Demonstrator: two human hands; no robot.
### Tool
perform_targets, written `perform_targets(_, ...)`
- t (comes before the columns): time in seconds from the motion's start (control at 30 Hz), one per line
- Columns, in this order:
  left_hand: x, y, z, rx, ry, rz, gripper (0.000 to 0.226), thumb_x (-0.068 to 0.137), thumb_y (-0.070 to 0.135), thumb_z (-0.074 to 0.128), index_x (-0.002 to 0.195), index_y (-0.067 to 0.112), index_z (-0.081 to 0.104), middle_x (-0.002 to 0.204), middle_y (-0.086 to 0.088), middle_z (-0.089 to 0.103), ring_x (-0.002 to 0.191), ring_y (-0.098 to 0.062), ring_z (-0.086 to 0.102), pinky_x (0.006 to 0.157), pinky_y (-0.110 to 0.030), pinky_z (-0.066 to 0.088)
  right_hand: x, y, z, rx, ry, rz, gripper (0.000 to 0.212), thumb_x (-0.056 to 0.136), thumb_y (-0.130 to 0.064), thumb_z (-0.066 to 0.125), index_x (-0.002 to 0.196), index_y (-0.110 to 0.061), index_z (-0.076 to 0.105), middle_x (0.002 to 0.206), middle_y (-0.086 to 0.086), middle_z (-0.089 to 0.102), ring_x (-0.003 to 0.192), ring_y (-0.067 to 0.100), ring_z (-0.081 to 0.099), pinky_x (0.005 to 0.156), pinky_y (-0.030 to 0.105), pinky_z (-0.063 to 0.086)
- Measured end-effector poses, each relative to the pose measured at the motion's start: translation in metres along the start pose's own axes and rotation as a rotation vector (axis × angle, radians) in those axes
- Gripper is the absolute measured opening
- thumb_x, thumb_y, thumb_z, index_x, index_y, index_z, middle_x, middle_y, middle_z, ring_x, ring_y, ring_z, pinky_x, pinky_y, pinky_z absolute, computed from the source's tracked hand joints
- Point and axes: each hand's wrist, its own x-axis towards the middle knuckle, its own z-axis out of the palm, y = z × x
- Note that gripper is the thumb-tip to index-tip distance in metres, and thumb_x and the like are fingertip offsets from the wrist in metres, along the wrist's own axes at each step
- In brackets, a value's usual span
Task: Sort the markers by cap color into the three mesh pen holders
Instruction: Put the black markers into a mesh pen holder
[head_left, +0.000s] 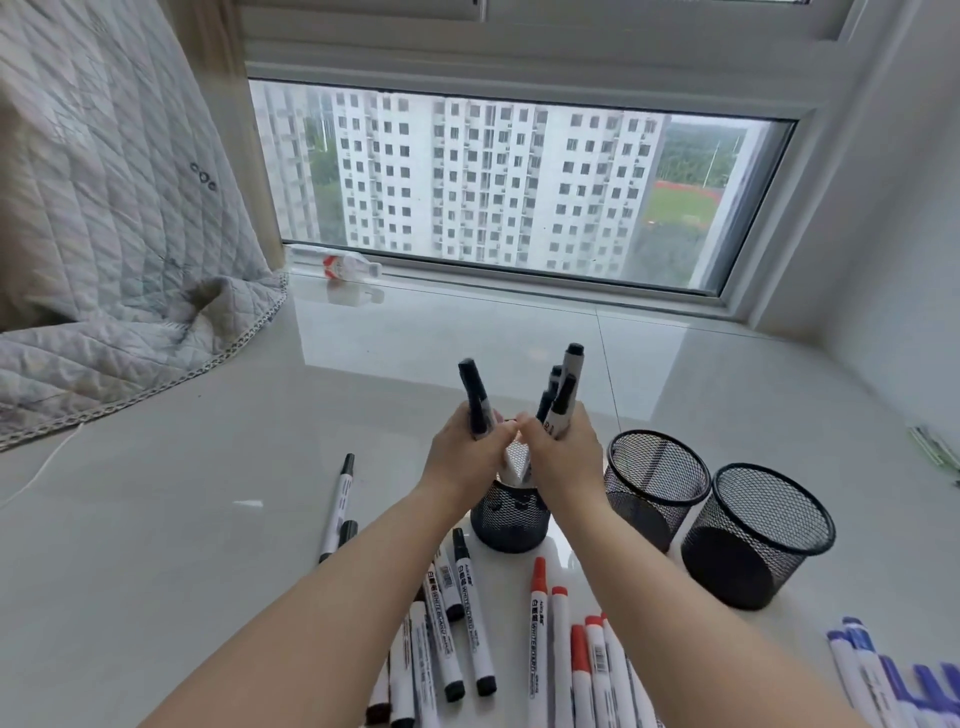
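Markers (563, 395) w/ black caps sit bunched in both your fists, left hand (462, 457) & right hand (563, 457) curled tight round them, right over the first holder (511, 519); they're light, stiff, slippery, so hold mid-barrel.

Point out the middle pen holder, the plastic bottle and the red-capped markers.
middle pen holder (655, 486): head view, mesh wall.
plastic bottle (344, 266): head view, label.
red-capped markers (538, 573): head view, one cap.
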Motion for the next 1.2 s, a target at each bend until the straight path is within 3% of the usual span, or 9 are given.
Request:
perform_targets(0.17, 0.002, 0.0, -0.002, 0.027, 0.046, -0.022, 0.016, 0.088, 0.034, 0.056, 0.081, 0.019, 0.058, 0.08, 0.001, 0.062, 0.079, -0.018, 0.057, 0.069, -0.027, 0.043, -0.004, -0.001, 0.008, -0.057, 0.051, -0.041, 0.023, 0.083, -0.03, 0.062, 0.071, -0.022, 0.043, 0.064, -0.009, 0.044, 0.056, 0.008, 0.042, 0.053, 0.024, 0.032)
perform_targets(0.33, 0.001, 0.003, -0.006, 0.075, 0.006, -0.051, 0.021, 0.089, 0.039, 0.053, 0.076, 0.023, 0.055, 0.078, 0.004, 0.06, 0.079, -0.017, 0.056, 0.069, -0.028, 0.041, 0.001, -0.004, 0.006, -0.108, -0.01, 0.014, 0.033, 0.085, -0.037, 0.059, 0.065, -0.016, 0.044, 0.087, 0.005, 0.045, 0.063, 0.016, 0.046, 0.057, 0.026, 0.034)
perform_targets(0.43, -0.005, 0.009, -0.012, 0.038, 0.002, -0.04, 0.02, 0.092, 0.043, 0.047, 0.083, 0.026, 0.054, 0.079, 0.006, 0.057, 0.079, -0.015, 0.053, 0.07, -0.029, 0.04, -0.001, -0.01, -0.002, -0.163, -0.139, 0.093, 0.04, 0.082, -0.05, 0.059, 0.103, -0.016, 0.053, 0.11, 0.007, 0.055, 0.091, 0.017, 0.056, 0.074, 0.032, 0.045)
perform_targets(0.5, -0.011, 0.014, -0.021, 0.001, 0.007, -0.029, 0.028, 0.094, 0.046, 0.04, 0.1, 0.022, 0.055, 0.094, 0.003, 0.06, 0.087, -0.013, 0.057, 0.077, -0.03, 0.042, -0.005, -0.014, -0.008, -0.195, -0.202, 0.114, 0.07, 0.083, -0.052, 0.056, 0.138, -0.015, 0.034, 0.137, 0.008, 0.046, 0.122, 0.024, 0.047, 0.1, 0.041, 0.041)
perform_targets(0.57, -0.019, 0.016, -0.034, 0.01, 0.011, -0.013, 0.04, 0.095, 0.049, 0.034, 0.112, 0.018, 0.052, 0.106, 0.003, 0.06, 0.094, -0.011, 0.058, 0.083, -0.033, 0.042, -0.013, -0.019, -0.012, -0.248, -0.177, 0.029, 0.078, 0.085, -0.05, 0.054, 0.146, -0.016, 0.019, 0.148, 0.007, 0.034, 0.135, 0.024, 0.033, 0.11, 0.043, 0.031)
perform_targets(0.73, -0.048, 0.012, -0.069, 0.028, 0.095, 0.03, 0.031, 0.099, 0.041, 0.029, 0.098, 0.021, 0.054, 0.091, 0.004, 0.06, 0.082, -0.012, 0.057, 0.077, -0.032, 0.042, -0.049, -0.034, -0.015, -0.491, 0.053, -0.386, 0.051, 0.084, -0.032, 0.06, 0.128, -0.012, 0.045, 0.127, 0.006, 0.047, 0.12, 0.023, 0.037, 0.096, 0.026, 0.026)
perform_targets(0.83, -0.071, 0.005, -0.093, 0.062, 0.144, 0.032, 0.031, 0.099, 0.037, 0.031, 0.086, 0.027, 0.057, 0.084, 0.004, 0.062, 0.078, -0.013, 0.057, 0.068, -0.027, 0.041, -0.071, -0.037, -0.013, -0.529, 0.086, -0.539, 0.027, 0.079, -0.019, 0.064, 0.105, -0.011, 0.058, 0.104, 0.007, 0.056, 0.099, 0.026, 0.046, 0.084, 0.031, 0.032)
perform_targets(1.0, -0.097, -0.015, -0.123, 0.427, 0.212, -0.056, 0.01, 0.091, 0.027, 0.049, 0.09, 0.025, 0.059, 0.093, 0.004, 0.062, 0.085, -0.014, 0.056, 0.073, -0.026, 0.04, -0.105, -0.026, -0.001, -0.558, -0.081, -0.506, 0.014, 0.082, -0.013, 0.059, 0.096, -0.011, 0.063, 0.092, 0.004, 0.059, 0.094, 0.022, 0.048, 0.085, 0.029, 0.036)
perform_targets(1.2, -0.108, -0.043, -0.121, 0.781, 0.155, -0.102, 0.037, 0.087, 0.035, 0.053, 0.123, 0.023, 0.053, 0.127, -0.005, 0.043, 0.121, -0.025, 0.036, 0.102, -0.033, 0.031, -0.138, -0.004, 0.028, -0.715, -0.344, -0.371, 0.024, 0.091, -0.027, 0.047, 0.106, -0.016, 0.062, 0.103, 0.001, 0.064, 0.1, 0.017, 0.047, 0.084, 0.027, 0.036)
